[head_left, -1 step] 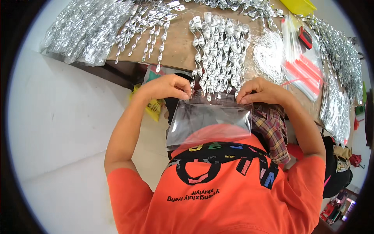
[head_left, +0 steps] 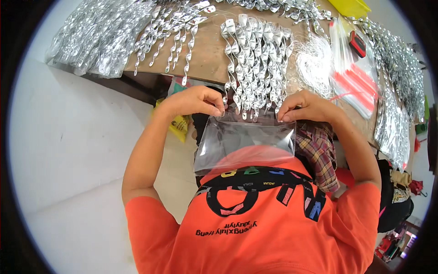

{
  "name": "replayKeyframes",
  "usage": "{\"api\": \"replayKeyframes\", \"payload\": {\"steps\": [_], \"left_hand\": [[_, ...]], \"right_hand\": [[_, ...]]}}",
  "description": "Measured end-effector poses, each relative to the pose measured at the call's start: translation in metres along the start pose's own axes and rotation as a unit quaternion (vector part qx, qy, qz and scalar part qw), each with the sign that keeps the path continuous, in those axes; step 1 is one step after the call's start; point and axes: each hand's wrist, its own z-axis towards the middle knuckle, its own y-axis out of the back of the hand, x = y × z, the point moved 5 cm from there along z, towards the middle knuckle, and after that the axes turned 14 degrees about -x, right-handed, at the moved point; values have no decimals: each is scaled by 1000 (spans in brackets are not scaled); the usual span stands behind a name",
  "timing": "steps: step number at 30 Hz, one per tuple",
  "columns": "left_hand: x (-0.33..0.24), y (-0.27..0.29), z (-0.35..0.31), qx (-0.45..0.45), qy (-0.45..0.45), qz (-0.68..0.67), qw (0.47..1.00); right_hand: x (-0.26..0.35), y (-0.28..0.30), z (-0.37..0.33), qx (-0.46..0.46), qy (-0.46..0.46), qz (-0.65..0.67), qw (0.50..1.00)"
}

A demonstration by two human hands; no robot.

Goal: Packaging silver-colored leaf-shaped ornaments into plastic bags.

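A clear plastic bag [head_left: 246,141] stretches in front of my body, below the table's near edge. My left hand [head_left: 205,101] pinches its upper left corner between thumb and fingers. At the upper right corner my right hand [head_left: 302,106] grips it the same way. Just beyond the bag hangs a row of twisted silver spiral strips [head_left: 258,64], lying side by side on the table with their lower ends over the edge. Those ends come down between my two hands, close to the bag's upper edge; whether any reach inside it I cannot tell.
The brown table [head_left: 205,59] carries bagged silver spirals [head_left: 100,41] at left and loose strips [head_left: 186,50] beside them. To the right lie a white string bundle [head_left: 314,61], clear bags with red edges [head_left: 356,86], a red-and-black object [head_left: 357,44] and more silver strips [head_left: 401,68]. A yellow bag [head_left: 179,128] hangs below.
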Motion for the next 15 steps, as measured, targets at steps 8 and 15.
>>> {"api": "replayKeyframes", "payload": {"steps": [8,15], "left_hand": [[-34,17,8,36,15,-44,998],[-28,32,28,-7,9,-30,999]], "right_hand": [[9,23,1,18,-19,105,994],[-5,35,16,-30,-56,145,987]]}}
